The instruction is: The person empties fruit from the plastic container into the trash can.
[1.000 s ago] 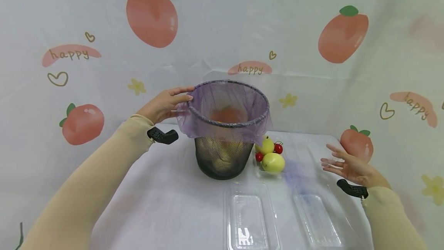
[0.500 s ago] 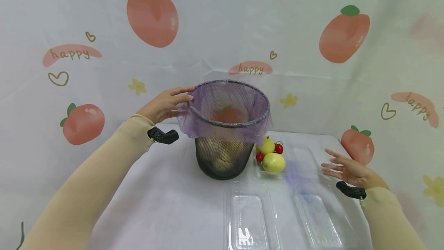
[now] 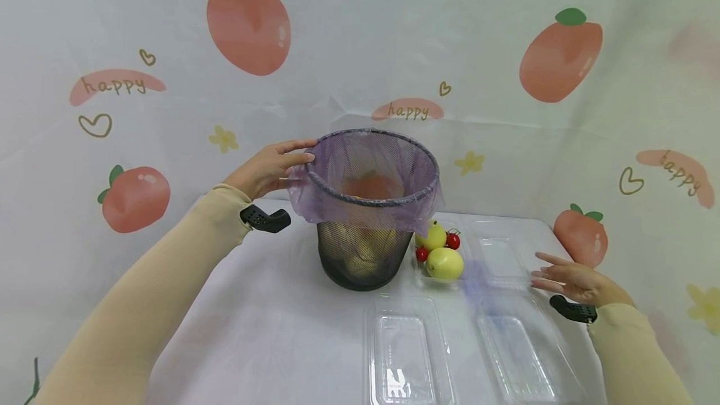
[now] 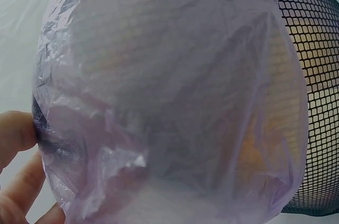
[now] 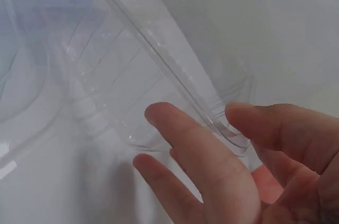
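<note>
On the white-covered table (image 3: 270,317), near its middle, stands a black mesh bin (image 3: 362,255), round and tapering toward its base. A thin, crinkled purple plastic bag (image 3: 371,170) lines it, folded over the rim and hanging in loose, see-through folds down the upper wall; orange and yellowish shapes show dimly through mesh and plastic. The left hand (image 3: 267,167) rests against the bin's left rim, fingers fairly straight on the bag, the thumb touching the plastic in the left wrist view. Just right of the bin's foot lie two yellow-green fruits (image 3: 443,262) and small red cherries (image 3: 452,240). The right hand (image 3: 574,280) is well apart from the bin at the table's right side, fingers spread and relaxed, fingertips at the corner of a clear plastic tray (image 5: 148,70). Two more clear trays (image 3: 405,349) lie at the near edge.
</note>
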Demonstrator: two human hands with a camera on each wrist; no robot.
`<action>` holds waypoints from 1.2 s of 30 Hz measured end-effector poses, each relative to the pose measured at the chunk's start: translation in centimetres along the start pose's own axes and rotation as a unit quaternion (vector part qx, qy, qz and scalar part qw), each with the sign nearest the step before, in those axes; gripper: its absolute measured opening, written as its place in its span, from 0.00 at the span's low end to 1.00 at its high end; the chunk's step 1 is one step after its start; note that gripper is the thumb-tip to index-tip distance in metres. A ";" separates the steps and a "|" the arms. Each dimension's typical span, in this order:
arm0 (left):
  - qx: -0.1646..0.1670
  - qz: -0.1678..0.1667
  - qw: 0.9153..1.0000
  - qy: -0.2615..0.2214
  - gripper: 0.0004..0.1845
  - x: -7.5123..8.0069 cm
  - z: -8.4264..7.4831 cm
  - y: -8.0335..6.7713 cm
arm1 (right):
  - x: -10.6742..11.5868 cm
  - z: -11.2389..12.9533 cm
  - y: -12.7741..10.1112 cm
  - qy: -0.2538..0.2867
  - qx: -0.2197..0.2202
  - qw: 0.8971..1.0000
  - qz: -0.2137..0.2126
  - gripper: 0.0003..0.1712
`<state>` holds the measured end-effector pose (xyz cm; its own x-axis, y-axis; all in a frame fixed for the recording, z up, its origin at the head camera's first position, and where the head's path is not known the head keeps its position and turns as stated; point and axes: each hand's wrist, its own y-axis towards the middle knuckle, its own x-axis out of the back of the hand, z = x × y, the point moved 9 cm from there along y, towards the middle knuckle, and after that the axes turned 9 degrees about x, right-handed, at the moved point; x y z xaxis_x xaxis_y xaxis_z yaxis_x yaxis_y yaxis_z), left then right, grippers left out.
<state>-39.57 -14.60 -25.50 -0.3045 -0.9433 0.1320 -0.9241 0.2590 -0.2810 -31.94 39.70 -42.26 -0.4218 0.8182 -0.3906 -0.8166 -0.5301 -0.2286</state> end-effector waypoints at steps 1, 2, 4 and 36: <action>0.000 0.000 1.000 0.001 0.29 0.0 0.0 0.0 | 0.2 -0.1 -0.1 -0.007 -0.006 1.000 -0.003 0.30; 0.000 0.000 1.000 0.002 0.29 0.0 0.0 0.0 | 0.4 -0.2 -0.2 -0.012 -0.015 1.000 -0.005 0.29; 0.001 0.001 1.000 0.000 0.29 0.0 0.0 0.0 | 0.5 -0.3 -0.4 -0.005 -0.021 1.000 0.000 0.29; 0.005 0.001 1.000 0.001 0.29 0.0 0.0 0.1 | 4.1 -0.2 -1.4 0.030 0.027 0.982 -0.186 0.20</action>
<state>-39.65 -14.63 -25.50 -0.3068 -0.9423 0.1342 -0.9211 0.2584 -0.2911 -32.46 43.72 -43.71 -0.0684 0.9374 -0.3415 -0.9297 -0.1841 -0.3190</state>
